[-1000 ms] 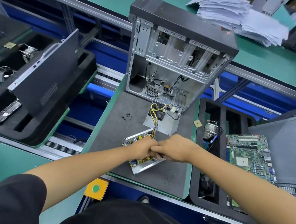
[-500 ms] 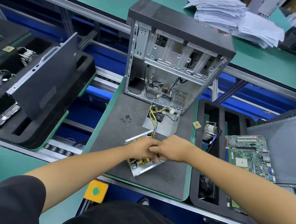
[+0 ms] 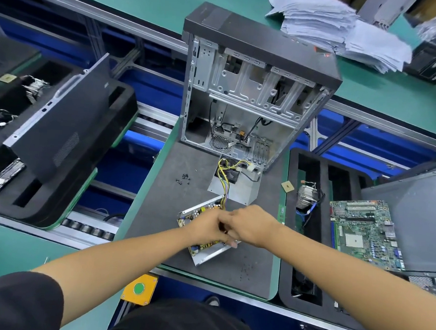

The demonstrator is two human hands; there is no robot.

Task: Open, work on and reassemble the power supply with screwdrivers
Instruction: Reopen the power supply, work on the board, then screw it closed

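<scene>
**Hands meet over the opened supply**

Hands first: your left hand (image 3: 205, 225) and right hand (image 3: 252, 225) come together knuckle to knuckle above the supply (image 3: 204, 243), which lies open on the grey mat (image 3: 163, 212) near its front edge. Both sets of fingers are curled downward, but what they grip is hidden beneath the hands; a dark sliver shows between them, too small to name. Whether a screwdriver is held there, I cannot tell.

Your hands cover most of the supply's board. Only its yellowish left part and the metal tray's lower corner show. Yellow wires (image 3: 224, 175) run from it up to the cover (image 3: 236, 183), lying just behind, in front of the upright case (image 3: 254, 90).

Small dark screws (image 3: 184, 178) sit loose on the mat, left of the cover. The motherboard (image 3: 366, 232) rests on the tray (image 3: 290, 194) to your right, partly cut off by a grey panel (image 3: 418, 215).
</scene>
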